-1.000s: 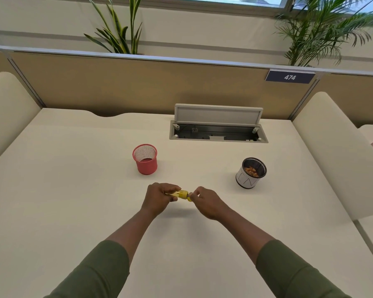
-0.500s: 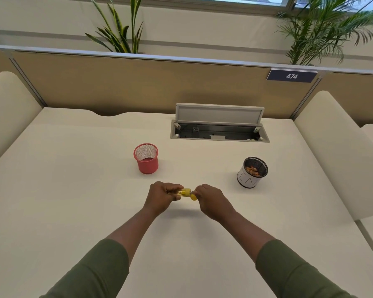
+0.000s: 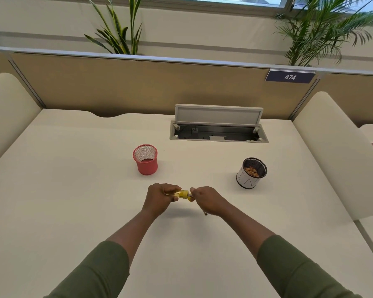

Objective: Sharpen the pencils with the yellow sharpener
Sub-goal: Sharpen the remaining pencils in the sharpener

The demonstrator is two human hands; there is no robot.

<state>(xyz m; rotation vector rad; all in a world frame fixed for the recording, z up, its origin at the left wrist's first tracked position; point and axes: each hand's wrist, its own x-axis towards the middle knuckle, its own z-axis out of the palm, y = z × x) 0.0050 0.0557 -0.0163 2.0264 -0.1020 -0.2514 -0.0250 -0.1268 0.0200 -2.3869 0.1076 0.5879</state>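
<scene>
Meanwhile, little shifts between the earlier views and now: your left hand (image 3: 159, 198) keeps its grip curled round the yellow sharpener (image 3: 182, 194), and your right hand (image 3: 207, 200) keeps its fingers pinched on the pencil (image 3: 191, 197), whose visible stub runs straight into the sharpener's right end. Both hands hover just above the counter (image 3: 73, 190), about where they were a second ago; the right wrist looks slightly rolled, and a dark tip now peeks out below that hand, though it is too small to name. That reads as one more twist in the sharpening, not a finished pencil. The pink mesh cup (image 3: 145, 160) behind your hands looks empty, and the white cup (image 3: 251, 176) to the right holds brownish bits, probably shavings.
</scene>
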